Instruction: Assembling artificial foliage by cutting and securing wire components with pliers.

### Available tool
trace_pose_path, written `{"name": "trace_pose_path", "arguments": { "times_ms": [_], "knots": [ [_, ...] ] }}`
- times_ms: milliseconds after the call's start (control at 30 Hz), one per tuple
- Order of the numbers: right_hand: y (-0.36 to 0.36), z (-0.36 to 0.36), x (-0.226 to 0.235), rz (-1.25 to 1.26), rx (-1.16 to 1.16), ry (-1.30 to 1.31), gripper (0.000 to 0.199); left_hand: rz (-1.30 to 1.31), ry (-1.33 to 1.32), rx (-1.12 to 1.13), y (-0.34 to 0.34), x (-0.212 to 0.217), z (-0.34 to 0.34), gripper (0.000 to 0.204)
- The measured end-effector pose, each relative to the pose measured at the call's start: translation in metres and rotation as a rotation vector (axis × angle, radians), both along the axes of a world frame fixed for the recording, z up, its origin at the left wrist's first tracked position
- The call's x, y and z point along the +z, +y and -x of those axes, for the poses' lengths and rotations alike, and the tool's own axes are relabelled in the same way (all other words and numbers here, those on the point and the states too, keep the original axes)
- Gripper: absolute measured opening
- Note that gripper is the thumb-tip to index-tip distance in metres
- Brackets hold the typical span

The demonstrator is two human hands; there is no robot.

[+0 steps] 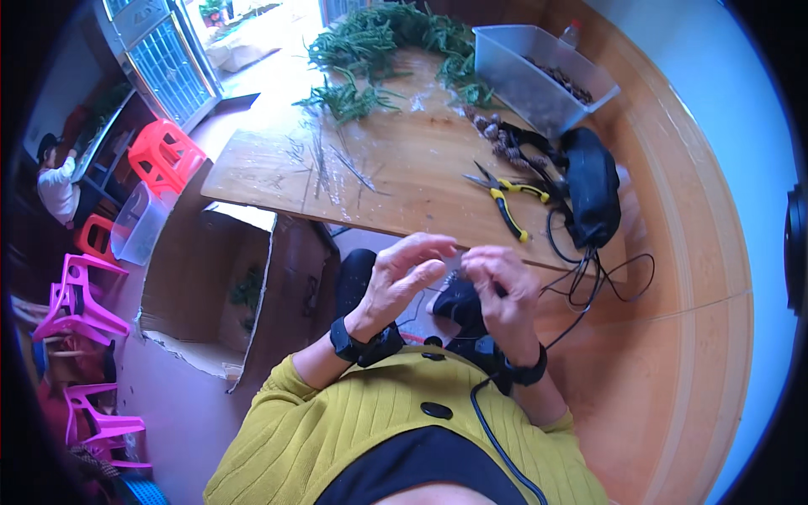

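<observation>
My left hand (408, 268) is raised over my lap at the front edge of the table, its fingers stretched out and thumb apart, with nothing visible in it. Close beside it, my right hand (507, 288) has its fingers curled together; whatever they hold, if anything, is too small to make out. Pliers with yellow and black handles (503, 206) lie opened on the tabletop beyond my right hand. Loose thin wires or stems (320, 164) are scattered on the wooden table (404, 156), and green artificial-looking sprigs (370, 42) are heaped at its far side.
A clear plastic bin (526, 80) with brown pieces stands at the far right, near pine cones (505, 139). A black pouch (592, 185) trails cables. Left of my legs is an open cardboard box (202, 286). Red stools (164, 151) and pink stools (80, 299) stand left; a person (59, 185) sits far left.
</observation>
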State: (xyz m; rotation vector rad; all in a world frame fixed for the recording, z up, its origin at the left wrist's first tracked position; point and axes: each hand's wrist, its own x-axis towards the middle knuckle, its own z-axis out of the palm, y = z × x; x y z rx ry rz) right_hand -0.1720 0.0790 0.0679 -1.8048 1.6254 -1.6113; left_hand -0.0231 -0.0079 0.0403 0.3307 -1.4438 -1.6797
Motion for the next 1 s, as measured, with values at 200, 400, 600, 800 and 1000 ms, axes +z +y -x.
{"name": "trace_pose_path", "arguments": {
  "times_ms": [200, 400, 600, 800, 1000],
  "knots": [
    [0.012, -0.007, -0.002, 0.040, -0.032, 0.263, 0.003, 0.274, -0.139, 0.062, 0.001, -0.009, -0.007, 0.010],
    [0.020, -0.009, -0.002, -0.279, 0.168, -0.365, 0.008, 0.327, -0.107, 0.054, 0.006, 0.000, -0.008, 0.008],
    [0.008, -0.005, -0.006, -0.420, 0.289, -0.646, 0.010, 0.376, -0.148, 0.076, 0.000, 0.001, -0.012, 0.009],
    [-0.062, 0.039, -0.033, -0.236, 0.128, -0.496, 0.010, 0.486, -0.410, 0.341, -0.063, 0.039, -0.038, 0.017],
    [-0.081, 0.043, -0.050, -0.209, 0.143, -0.642, 0.010, 0.789, -0.743, 0.538, -0.208, 0.064, -0.037, 0.020]
  ]
}}
